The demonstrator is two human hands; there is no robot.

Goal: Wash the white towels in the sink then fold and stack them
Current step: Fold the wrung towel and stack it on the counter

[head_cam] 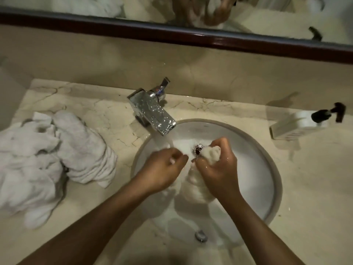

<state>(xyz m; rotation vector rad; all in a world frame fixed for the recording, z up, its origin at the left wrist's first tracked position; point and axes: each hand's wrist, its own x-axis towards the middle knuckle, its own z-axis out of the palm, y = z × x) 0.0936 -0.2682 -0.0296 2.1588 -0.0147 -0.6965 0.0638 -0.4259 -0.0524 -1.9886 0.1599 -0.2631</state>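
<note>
Beige veined marble countertop (95, 115) surrounds one round white basin sink (267, 169), where a single wet white towel (193, 186) lies bunched under two bare hands. One end of it pokes up out of the right hand (219, 169), whose fingers are curled tightly round the cloth just beside the metal drain (196, 149). The left hand (164, 169) has its fingers curled against the same towel; blur hides how firmly they grip. Water runs from one square chrome faucet (152, 111) into the basin behind the hands. Left of the sink, well apart from it, a crumpled heap of white towels (47, 163) rests on the marble; their number cannot be told. Right of the sink stands one white soap dispenser with a dark pump (303, 123). A dark-framed mirror (172, 33) runs along the wall above.
</note>
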